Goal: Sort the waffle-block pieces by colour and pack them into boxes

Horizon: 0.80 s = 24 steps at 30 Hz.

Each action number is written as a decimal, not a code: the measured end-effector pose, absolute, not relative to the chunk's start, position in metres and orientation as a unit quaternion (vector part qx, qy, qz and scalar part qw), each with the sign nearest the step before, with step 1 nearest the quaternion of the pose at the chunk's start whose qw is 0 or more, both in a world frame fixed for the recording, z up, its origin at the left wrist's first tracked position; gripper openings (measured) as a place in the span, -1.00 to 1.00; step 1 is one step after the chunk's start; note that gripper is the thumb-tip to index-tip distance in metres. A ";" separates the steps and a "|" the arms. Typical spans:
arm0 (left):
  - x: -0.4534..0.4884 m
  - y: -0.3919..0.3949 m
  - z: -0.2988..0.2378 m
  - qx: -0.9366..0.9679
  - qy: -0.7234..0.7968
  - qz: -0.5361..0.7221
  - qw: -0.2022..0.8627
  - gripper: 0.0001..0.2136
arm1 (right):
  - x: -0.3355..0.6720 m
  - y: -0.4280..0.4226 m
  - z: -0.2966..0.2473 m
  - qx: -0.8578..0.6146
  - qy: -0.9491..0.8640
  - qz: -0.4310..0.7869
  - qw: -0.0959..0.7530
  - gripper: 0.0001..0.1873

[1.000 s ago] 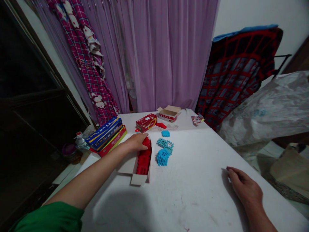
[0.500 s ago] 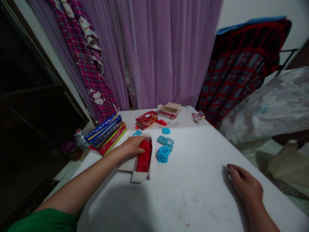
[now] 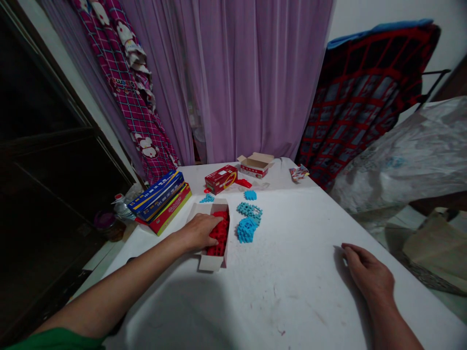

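My left hand (image 3: 202,231) reaches from the left over an open white cardboard box (image 3: 211,263). Its fingers and thumb are apart and rest on the red plastic interlocking pieces (image 3: 219,245) packed inside; part of the pieces is hidden under the hand. Just right of the box lie a blue assembled piece (image 3: 246,230) and teal lattice pieces (image 3: 249,211). My right hand (image 3: 370,274) lies at the right side of the table, fingers curled in and thumb against them. Nothing shows in it.
Stacked blue boxes (image 3: 158,194) and a red-and-yellow box (image 3: 170,211) stand at the left. Behind are a closed red box (image 3: 221,179), an open box (image 3: 254,170) and a crumpled wrapper (image 3: 299,173). Smaller blue pieces (image 3: 250,195) lie on the white table (image 3: 292,272).
My left hand has shifted slightly nearer along the red pieces, and its fingers reach further across them. My right hand stays in place.
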State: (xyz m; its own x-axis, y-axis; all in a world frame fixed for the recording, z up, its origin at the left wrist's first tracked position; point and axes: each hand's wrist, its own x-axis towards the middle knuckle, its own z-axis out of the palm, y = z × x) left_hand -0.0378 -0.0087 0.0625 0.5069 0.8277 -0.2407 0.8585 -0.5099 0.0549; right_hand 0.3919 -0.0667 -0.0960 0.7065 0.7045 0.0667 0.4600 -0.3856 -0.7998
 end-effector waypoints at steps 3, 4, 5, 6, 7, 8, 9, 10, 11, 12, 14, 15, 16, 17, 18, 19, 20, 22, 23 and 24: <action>-0.044 -0.014 0.072 0.865 0.475 -0.128 0.104 -0.37 | 0.391 -0.066 -0.095 -0.823 -0.356 0.136 0.422 -0.61; -0.047 -0.014 0.075 0.864 0.470 -0.139 0.116 -0.31 | 0.390 -0.066 -0.095 -0.823 -0.356 0.133 0.423 -0.62; -0.049 -0.013 0.078 0.863 0.466 -0.147 0.127 -0.28 | 0.390 -0.066 -0.095 -0.823 -0.357 0.130 0.423 -0.62; -0.052 -0.012 0.080 0.863 0.463 -0.151 0.135 -0.27 | 0.390 -0.066 -0.096 -0.823 -0.356 0.129 0.424 -0.63; -0.055 -0.009 0.081 0.863 0.462 -0.151 0.139 -0.30 | 0.391 -0.066 -0.096 -0.823 -0.354 0.129 0.425 -0.62; -0.058 -0.007 0.082 0.863 0.463 -0.147 0.139 -0.35 | 0.391 -0.066 -0.096 -0.823 -0.352 0.130 0.426 -0.62; -0.060 -0.004 0.082 0.862 0.467 -0.139 0.138 -0.43 | 0.391 -0.066 -0.097 -0.822 -0.351 0.131 0.428 -0.62; -0.062 -0.001 0.082 0.861 0.472 -0.131 0.136 -0.51 | 0.391 -0.067 -0.097 -0.822 -0.350 0.132 0.430 -0.62; -0.063 0.002 0.081 0.861 0.476 -0.122 0.133 -0.59 | 0.392 -0.067 -0.097 -0.821 -0.350 0.134 0.431 -0.62; -0.063 0.004 0.079 0.862 0.477 -0.114 0.130 -0.65 | 0.392 -0.067 -0.097 -0.820 -0.349 0.136 0.432 -0.62; -0.060 0.005 0.074 0.868 0.468 -0.108 0.124 -0.74 | 0.391 -0.067 -0.096 -0.821 -0.344 0.140 0.433 -0.62; -0.058 0.004 0.072 0.873 0.460 -0.111 0.119 -0.77 | 0.390 -0.067 -0.095 -0.823 -0.339 0.142 0.433 -0.61; -0.054 0.002 0.069 0.877 0.453 -0.115 0.113 -0.80 | 0.389 -0.066 -0.094 -0.825 -0.334 0.144 0.433 -0.61; -0.050 0.000 0.068 0.878 0.452 -0.120 0.105 -0.83 | 0.389 -0.066 -0.092 -0.826 -0.332 0.145 0.432 -0.60; -0.046 -0.002 0.066 0.877 0.454 -0.124 0.097 -0.85 | 0.388 -0.066 -0.091 -0.827 -0.332 0.147 0.430 -0.60; -0.043 -0.005 0.066 0.875 0.459 -0.128 0.089 -0.87 | 0.387 -0.067 -0.091 -0.827 -0.334 0.148 0.427 -0.60; -0.040 -0.007 0.065 0.873 0.462 -0.131 0.084 -0.89 | 0.387 -0.067 -0.090 -0.827 -0.338 0.149 0.423 -0.59; -0.038 -0.007 0.066 0.873 0.462 -0.132 0.083 -0.90 | 0.388 -0.068 -0.090 -0.826 -0.346 0.148 0.420 -0.59; -0.038 -0.006 0.067 0.875 0.457 -0.132 0.085 -0.91 | 0.388 -0.068 -0.090 -0.825 -0.348 0.148 0.420 -0.58; -0.038 -0.002 0.068 0.878 0.453 -0.131 0.088 -0.90 | 0.388 -0.068 -0.091 -0.824 -0.349 0.146 0.421 -0.59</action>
